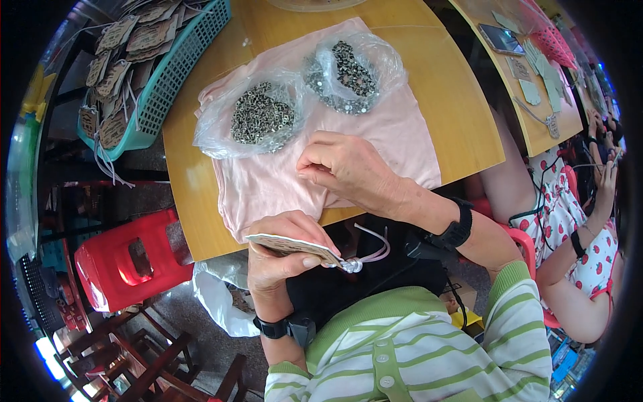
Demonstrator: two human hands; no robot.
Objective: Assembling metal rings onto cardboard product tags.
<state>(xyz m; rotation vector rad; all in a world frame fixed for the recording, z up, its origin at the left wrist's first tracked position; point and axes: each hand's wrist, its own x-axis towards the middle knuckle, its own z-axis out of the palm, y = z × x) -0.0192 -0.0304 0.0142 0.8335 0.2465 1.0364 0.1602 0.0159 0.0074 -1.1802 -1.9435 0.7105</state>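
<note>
My left hand (273,271) is closed on a flat brown tag (295,246) with a pale edge, thumb below and fingers above. A whitish cord (376,254) is looped and knotted at the tag's right end. My right hand (351,161) hovers over the pink cloth (395,144), fingers curled with the tips together; whether something small is in them is hidden. Just beyond it lie two clear plastic bags. The left bag (207,130) holds many small metal rings (261,115); the right bag (392,57) holds small shiny metal pieces (355,77).
A teal basket (161,84) heaped with corded tags (151,37) stands at the far left. Below it is a red plastic stool (134,261). To the right a person (569,241) sits by another table (556,127) bearing a phone (501,39) and tags. The wooden table's edge (194,251) is close.
</note>
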